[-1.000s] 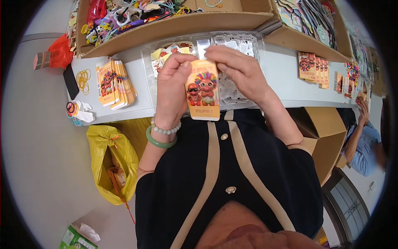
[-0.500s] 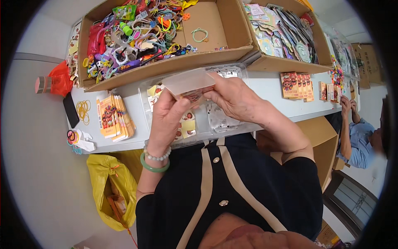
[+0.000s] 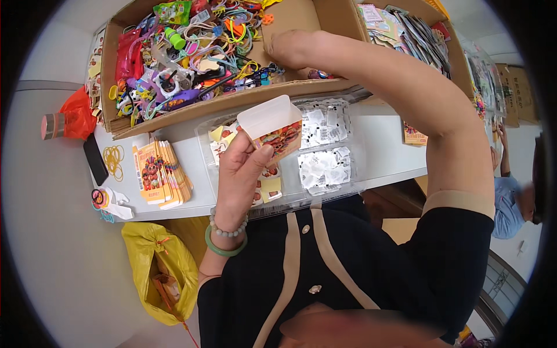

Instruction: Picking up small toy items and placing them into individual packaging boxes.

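My left hand (image 3: pixel 237 171) is closed on a small orange printed paper box (image 3: pixel 279 139) with its white flap standing up, above the clear plastic tray. My right arm stretches over the table, and my right hand (image 3: pixel 292 49) reaches down into the large cardboard box (image 3: pixel 220 95), in the section beside the heap of trinkets. Its fingers point down and are hidden behind the hand, so what they hold cannot be seen. A colourful heap of hair ties and small toys (image 3: pixel 191 64) fills the left of that box.
The clear tray (image 3: pixel 361 168) holds white packets (image 3: pixel 325 168) and printed cards (image 3: pixel 270 188). On the left lie a fanned stack of orange boxes (image 3: pixel 159 174), rubber bands (image 3: pixel 114 161) and a black phone (image 3: pixel 94 159). A yellow bag (image 3: pixel 156 272) hangs below. A co-worker (image 3: pixel 510 197) is at the far right.
My right hand has let go of the paper box and moved up and away into the large cardboard box. My left hand keeps the paper box, now tilted, with its flap raised.
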{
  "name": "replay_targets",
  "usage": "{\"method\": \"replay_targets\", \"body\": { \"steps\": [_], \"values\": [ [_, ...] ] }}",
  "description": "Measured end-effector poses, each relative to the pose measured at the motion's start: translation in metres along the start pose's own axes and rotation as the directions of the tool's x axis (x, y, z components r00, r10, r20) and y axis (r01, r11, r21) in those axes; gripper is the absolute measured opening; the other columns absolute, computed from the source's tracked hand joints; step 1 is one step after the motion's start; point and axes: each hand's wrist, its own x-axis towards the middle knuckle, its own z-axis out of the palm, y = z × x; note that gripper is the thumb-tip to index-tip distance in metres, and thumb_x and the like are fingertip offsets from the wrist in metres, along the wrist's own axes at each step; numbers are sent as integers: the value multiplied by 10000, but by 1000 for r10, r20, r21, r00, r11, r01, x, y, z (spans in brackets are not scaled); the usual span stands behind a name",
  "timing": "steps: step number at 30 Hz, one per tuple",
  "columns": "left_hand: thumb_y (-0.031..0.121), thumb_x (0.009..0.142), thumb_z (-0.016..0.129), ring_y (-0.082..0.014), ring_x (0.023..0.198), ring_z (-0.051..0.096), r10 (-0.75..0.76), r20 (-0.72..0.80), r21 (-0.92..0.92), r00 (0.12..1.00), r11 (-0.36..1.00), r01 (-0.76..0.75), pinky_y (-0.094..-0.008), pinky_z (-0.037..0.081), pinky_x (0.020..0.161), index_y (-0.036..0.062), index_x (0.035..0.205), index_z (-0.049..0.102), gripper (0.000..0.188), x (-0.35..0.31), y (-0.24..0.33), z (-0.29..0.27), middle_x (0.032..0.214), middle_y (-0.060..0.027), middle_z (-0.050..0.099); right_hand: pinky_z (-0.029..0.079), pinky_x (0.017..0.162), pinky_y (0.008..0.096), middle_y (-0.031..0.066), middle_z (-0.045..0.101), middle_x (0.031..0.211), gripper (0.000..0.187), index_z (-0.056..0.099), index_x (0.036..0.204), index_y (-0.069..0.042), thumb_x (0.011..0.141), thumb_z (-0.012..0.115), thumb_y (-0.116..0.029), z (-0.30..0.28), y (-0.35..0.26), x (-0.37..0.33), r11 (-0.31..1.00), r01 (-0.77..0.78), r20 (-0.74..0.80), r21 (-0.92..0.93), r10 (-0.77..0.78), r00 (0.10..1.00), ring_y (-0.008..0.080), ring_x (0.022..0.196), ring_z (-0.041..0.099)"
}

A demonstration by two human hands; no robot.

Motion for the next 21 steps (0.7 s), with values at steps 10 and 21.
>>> {"method": "replay_targets", "body": {
  "steps": [10,21],
  "values": [
    [137,943,534,-23,820,534,-39,4,-58,999,998,39,-187,448,679,10,1174,514,265,2,-1,-8,1019,-23,620,482,765,380,176,644,962,388,626,1076,-70,714,528,31,-64,-28,-21,763,-205,253,613,57,966,324,911,616],
    [151,940,534,-68,952,555,-9,-25,-62,1000,998,7,-226,453,783,10,1179,517,278,4,-2,-9,1095,-35,607,438,579,301,37,609,711,117,597,823,-58,711,573,-36,-56,-2,-26,826,-25,-10,563,38,999,144,652,567]
  ]
}}
